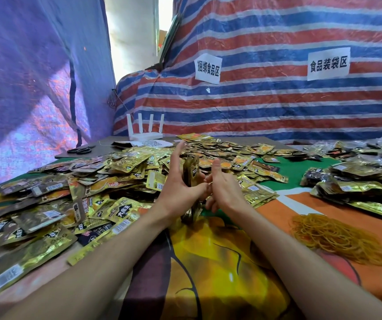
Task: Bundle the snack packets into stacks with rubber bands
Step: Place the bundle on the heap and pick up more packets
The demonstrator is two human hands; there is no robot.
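Table (220, 285) bearing a heap of snack packets (74, 204) and one stack (191, 170) held upright.
The heap crowds the left and far sides; open cloth lies between the forearms by the near edge. Rubber bands (338, 236) lie right. The left hand (180, 188) and right hand (223, 190) clasp the thin gold-brown stack at centre.

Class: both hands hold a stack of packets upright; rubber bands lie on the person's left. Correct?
No. The head view shows the rubber bands on the person's right; left hand and right hand do hold the stack of packets upright.
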